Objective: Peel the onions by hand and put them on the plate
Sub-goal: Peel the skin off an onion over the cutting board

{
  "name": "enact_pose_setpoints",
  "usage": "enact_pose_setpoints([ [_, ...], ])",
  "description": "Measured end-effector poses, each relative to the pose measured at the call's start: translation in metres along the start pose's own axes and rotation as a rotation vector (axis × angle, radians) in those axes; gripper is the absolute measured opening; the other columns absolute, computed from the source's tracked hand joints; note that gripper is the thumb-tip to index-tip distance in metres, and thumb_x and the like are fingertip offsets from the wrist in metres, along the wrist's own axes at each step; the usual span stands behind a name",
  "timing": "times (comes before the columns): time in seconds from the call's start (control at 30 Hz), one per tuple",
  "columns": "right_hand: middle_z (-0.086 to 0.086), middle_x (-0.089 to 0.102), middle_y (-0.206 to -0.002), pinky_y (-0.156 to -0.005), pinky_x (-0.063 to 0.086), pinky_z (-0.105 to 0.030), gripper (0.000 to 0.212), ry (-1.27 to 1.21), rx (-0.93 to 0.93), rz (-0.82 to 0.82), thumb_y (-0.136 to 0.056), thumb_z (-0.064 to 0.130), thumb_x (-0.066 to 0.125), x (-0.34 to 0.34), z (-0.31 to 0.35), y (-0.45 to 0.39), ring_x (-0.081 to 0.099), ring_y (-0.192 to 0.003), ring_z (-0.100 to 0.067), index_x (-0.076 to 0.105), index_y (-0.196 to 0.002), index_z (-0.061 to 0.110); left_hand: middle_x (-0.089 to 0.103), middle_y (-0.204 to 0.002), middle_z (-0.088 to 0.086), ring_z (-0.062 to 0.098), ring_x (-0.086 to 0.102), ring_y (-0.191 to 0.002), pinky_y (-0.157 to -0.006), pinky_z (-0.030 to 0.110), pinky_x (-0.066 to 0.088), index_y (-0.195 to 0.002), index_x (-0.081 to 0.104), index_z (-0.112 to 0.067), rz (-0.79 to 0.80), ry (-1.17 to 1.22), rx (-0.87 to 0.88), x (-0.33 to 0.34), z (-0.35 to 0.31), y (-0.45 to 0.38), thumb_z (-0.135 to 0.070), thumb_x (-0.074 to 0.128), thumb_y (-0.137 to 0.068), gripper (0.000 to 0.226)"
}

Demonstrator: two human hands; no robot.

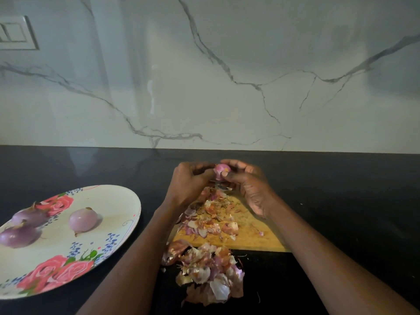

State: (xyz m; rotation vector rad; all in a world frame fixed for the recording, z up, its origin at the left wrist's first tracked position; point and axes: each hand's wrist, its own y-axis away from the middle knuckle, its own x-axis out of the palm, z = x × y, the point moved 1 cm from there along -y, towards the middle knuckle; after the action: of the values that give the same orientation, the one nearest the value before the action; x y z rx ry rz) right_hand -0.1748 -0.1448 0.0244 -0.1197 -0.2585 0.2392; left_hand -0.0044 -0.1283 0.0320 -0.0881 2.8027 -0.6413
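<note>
A small pink onion is held up above the far end of a wooden cutting board. My left hand and my right hand both grip it from either side, fingers curled round it, with a flap of skin hanging below. At the left, a white plate with pink roses holds three peeled purple onions: one near its middle and two at its left.
Loose onion skins lie heaped on the board and on the black counter in front of it. A white marble wall rises behind, with a switch plate at the upper left.
</note>
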Motion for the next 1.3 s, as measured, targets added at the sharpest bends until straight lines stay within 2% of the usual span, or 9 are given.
enact_pose_setpoints([
  [0.3, -0.013, 0.075, -0.111, -0.068, 0.062, -0.033, 0.041, 0.022, -0.016, -0.009, -0.082, -0.006, 0.073, 0.002, 0.003, 0.001, 0.073, -0.092, -0.024, 0.071, -0.12, 0.008, 0.078, -0.096, 0.004, 0.019, 0.076, -0.085, -0.077, 0.028, 0.06, -0.109, 0.075, -0.002, 0.033, 0.041, 0.004, -0.004, 0.001, -0.004, -0.012, 0.078, -0.084, 0.027],
  [0.37, -0.012, 0.076, -0.111, -0.072, 0.063, -0.034, 0.042, 0.057, -0.026, -0.008, -0.081, -0.005, 0.073, 0.002, 0.003, 0.002, 0.073, -0.095, -0.025, 0.07, -0.121, 0.008, 0.079, -0.096, 0.004, 0.019, 0.076, -0.085, -0.079, 0.032, 0.061, -0.109, 0.076, -0.003, 0.024, 0.021, 0.013, -0.003, 0.002, -0.002, -0.014, 0.079, -0.084, 0.028],
  [0.47, -0.011, 0.076, -0.111, -0.088, 0.06, -0.041, 0.043, 0.136, -0.055, -0.023, -0.082, -0.004, 0.074, 0.004, 0.001, 0.003, 0.072, -0.105, -0.029, 0.07, -0.123, 0.007, 0.078, -0.095, 0.001, 0.015, 0.076, -0.084, -0.079, 0.034, 0.062, -0.108, 0.076, -0.005, -0.001, -0.025, 0.026, -0.001, 0.003, 0.003, -0.015, 0.078, -0.085, 0.025],
  [0.53, -0.011, 0.075, -0.112, -0.091, 0.06, -0.042, 0.041, 0.154, -0.062, -0.029, -0.083, -0.004, 0.073, 0.005, 0.001, 0.003, 0.071, -0.107, -0.03, 0.07, -0.122, 0.007, 0.078, -0.094, -0.001, 0.011, 0.075, -0.083, -0.078, 0.033, 0.062, -0.109, 0.077, -0.007, -0.023, -0.083, 0.051, 0.0, 0.003, 0.003, -0.015, 0.077, -0.087, 0.023],
  [0.67, -0.01, 0.075, -0.112, -0.08, 0.06, -0.028, 0.041, 0.168, -0.085, -0.024, -0.084, -0.002, 0.073, 0.006, 0.002, 0.003, 0.072, -0.106, -0.026, 0.069, -0.123, 0.006, 0.077, -0.095, -0.003, 0.004, 0.073, -0.081, -0.076, 0.027, 0.061, -0.111, 0.076, -0.008, -0.059, -0.162, 0.111, 0.002, 0.0, 0.003, -0.015, 0.075, -0.089, 0.023],
  [0.8, -0.009, 0.076, -0.111, -0.078, 0.06, -0.03, 0.04, 0.158, -0.075, -0.027, -0.085, -0.002, 0.073, 0.008, -0.001, 0.003, 0.072, -0.105, -0.026, 0.069, -0.123, 0.007, 0.077, -0.093, -0.005, 0.002, 0.072, -0.08, -0.074, 0.022, 0.06, -0.111, 0.076, -0.009, -0.091, -0.198, 0.138, 0.003, 0.0, 0.006, -0.013, 0.074, -0.09, 0.022],
  [1.03, -0.008, 0.075, -0.113, -0.069, 0.059, -0.024, 0.04, 0.132, -0.056, -0.031, -0.085, -0.003, 0.071, 0.006, -0.002, 0.003, 0.071, -0.105, -0.025, 0.069, -0.124, 0.008, 0.077, -0.089, -0.006, 0.009, 0.073, -0.076, -0.07, 0.027, 0.061, -0.106, 0.077, -0.011, -0.113, -0.189, 0.147, 0.006, -0.001, 0.01, -0.016, 0.075, -0.089, 0.018],
  [1.2, -0.008, 0.075, -0.114, -0.093, 0.058, -0.039, 0.039, 0.132, -0.048, -0.031, -0.087, -0.003, 0.07, 0.006, -0.002, 0.001, 0.07, -0.111, -0.028, 0.068, -0.124, 0.007, 0.077, -0.092, -0.006, 0.001, 0.072, -0.078, -0.071, 0.018, 0.059, -0.106, 0.077, -0.009, -0.136, -0.177, 0.161, 0.006, -0.002, 0.01, -0.014, 0.076, -0.089, 0.019],
  [1.3, -0.008, 0.076, -0.112, -0.096, 0.056, -0.042, 0.037, 0.107, -0.031, -0.023, -0.087, -0.002, 0.07, 0.006, -0.003, 0.001, 0.069, -0.112, -0.03, 0.068, -0.123, 0.008, 0.076, -0.091, -0.006, -0.001, 0.072, -0.077, -0.069, 0.013, 0.056, -0.106, 0.076, -0.009, -0.142, -0.187, 0.163, 0.006, -0.004, 0.01, -0.014, 0.076, -0.088, 0.019],
])
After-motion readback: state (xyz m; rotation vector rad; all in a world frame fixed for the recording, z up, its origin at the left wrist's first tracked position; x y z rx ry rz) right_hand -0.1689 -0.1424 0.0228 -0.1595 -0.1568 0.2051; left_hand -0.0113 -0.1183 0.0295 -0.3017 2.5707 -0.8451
